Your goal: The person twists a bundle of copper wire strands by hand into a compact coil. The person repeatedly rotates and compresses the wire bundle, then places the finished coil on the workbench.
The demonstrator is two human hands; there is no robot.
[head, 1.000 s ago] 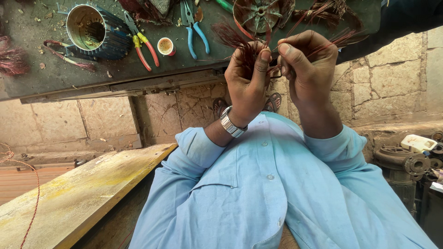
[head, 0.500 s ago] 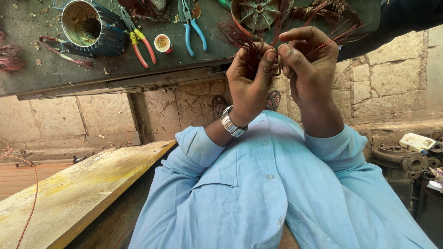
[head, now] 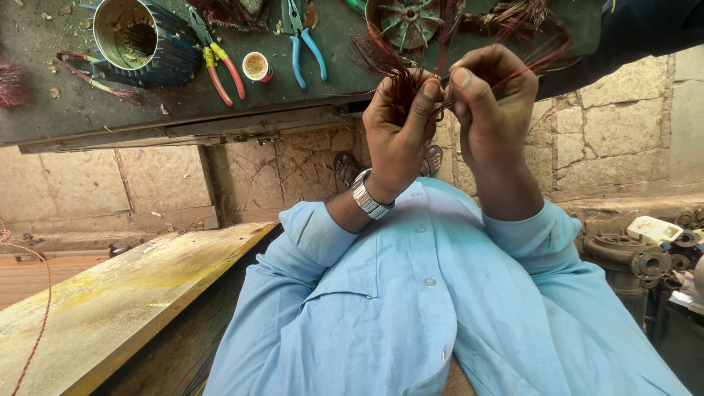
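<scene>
Both of my hands are raised in front of my chest, over the near edge of a dark workbench (head: 110,110). My left hand (head: 400,132), with a metal wristwatch, grips a bundle of reddish copper wire strands (head: 381,62) that fan upward. My right hand (head: 491,103) pinches strands of the same wire between thumb and fingers, and thin strands trail off to the upper right. The two hands touch at the fingertips.
On the bench lie a round blue motor housing (head: 143,37), red-and-yellow pliers (head: 216,62), blue-handled pliers (head: 301,40), a small cup of tea (head: 257,66), a green fan-like part (head: 407,18) and wire scraps. A wooden plank (head: 125,301) is at lower left; metal parts (head: 645,249) at right.
The hands have stayed close together working the wire, shifting slightly; the right fingers have moved along the strands. Nothing was let go.
</scene>
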